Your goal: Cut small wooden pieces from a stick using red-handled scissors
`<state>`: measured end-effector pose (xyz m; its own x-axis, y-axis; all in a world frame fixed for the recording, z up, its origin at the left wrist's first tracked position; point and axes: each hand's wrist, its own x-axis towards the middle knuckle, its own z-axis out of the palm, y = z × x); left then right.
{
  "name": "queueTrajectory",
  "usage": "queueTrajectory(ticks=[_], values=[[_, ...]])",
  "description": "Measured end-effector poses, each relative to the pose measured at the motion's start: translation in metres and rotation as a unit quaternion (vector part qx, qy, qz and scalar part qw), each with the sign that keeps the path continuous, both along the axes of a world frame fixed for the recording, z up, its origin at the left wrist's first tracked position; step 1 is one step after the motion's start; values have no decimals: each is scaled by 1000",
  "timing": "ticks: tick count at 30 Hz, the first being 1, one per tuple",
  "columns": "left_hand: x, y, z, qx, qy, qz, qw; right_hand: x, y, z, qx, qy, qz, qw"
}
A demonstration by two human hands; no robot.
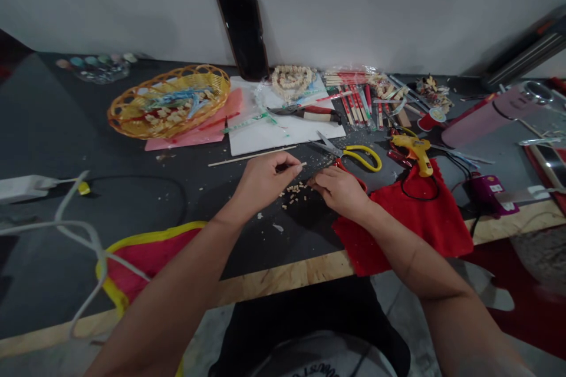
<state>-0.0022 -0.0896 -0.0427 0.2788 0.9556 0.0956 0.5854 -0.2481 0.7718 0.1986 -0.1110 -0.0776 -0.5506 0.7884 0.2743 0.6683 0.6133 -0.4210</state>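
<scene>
My left hand (270,179) is closed in a pinch on a short piece of thin wooden stick (303,164), whose pale end pokes past the fingertips. Just to its right, my right hand (338,189) is closed with its fingertips curled together; what they hold, if anything, I cannot make out. Between and below the hands lies a small heap of cut wooden bits (295,191) on the dark table. A longer thin stick (252,156) lies behind my left hand. Behind my right hand rest scissors (362,157) with yellow and red handles, blades apart.
A wicker basket (119,109) stands at the back left, near a phone (243,32) leaning on the wall. Pliers (316,113) lie on white sheets (247,139). Rightward are wrapped chopsticks (356,103), a yellow glue gun (413,150), red cloth (415,218) and pink bottle (481,122).
</scene>
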Motion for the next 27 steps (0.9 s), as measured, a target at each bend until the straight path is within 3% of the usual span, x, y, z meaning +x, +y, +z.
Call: queueTrajectory(ticks=[5, 12, 15, 22, 27], values=[[0, 0, 2, -3, -7, 10, 1000, 18, 8, 12, 56, 65, -79, 993], [-2, 0, 2, 7, -24, 24, 999, 48, 20, 14, 43, -68, -201, 976], [-3, 1, 2, 9, -28, 33, 999, 56, 20, 9, 28, -122, -208, 970], [-2, 2, 3, -10, -70, 48, 996, 59, 20, 7, -6, -142, -182, 973], [-2, 1, 6, -21, -110, 66, 991, 53, 20, 13, -38, -92, -237, 966]])
